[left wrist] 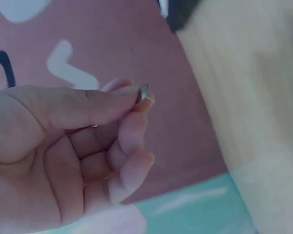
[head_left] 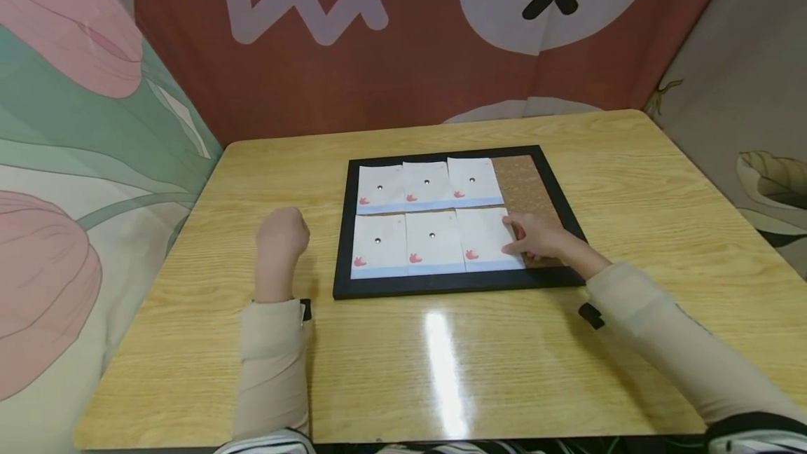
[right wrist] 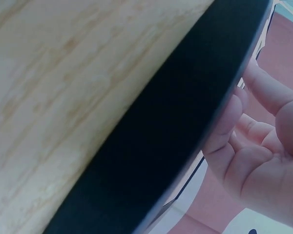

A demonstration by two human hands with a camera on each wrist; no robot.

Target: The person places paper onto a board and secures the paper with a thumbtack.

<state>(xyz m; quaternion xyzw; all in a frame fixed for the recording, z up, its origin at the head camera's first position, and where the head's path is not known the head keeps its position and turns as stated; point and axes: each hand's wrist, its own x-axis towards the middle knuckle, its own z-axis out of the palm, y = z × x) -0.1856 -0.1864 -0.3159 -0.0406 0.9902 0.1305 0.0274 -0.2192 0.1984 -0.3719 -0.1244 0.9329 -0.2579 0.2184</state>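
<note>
A black-framed cork board (head_left: 525, 184) lies on the table with several white sheets in two rows. Round silver thumbtacks (head_left: 431, 235) show on most of them. The lower right sheet (head_left: 488, 233) lies beside its neighbour. At that sheet's right edge, my right hand (head_left: 539, 237) touches the paper with thumb and index finger spread apart. My left hand (head_left: 281, 233) is raised left of the board. In the left wrist view, its thumb and index finger pinch a small shiny thumbtack (left wrist: 144, 92). The board's frame (right wrist: 161, 112) hides part of the right fingertips in the right wrist view.
The wooden table (head_left: 378, 370) extends around the board on every side. A red printed cloth (head_left: 410, 90) hangs behind the table's back edge. Patterned cloths (head_left: 145, 160) hang at the left and right.
</note>
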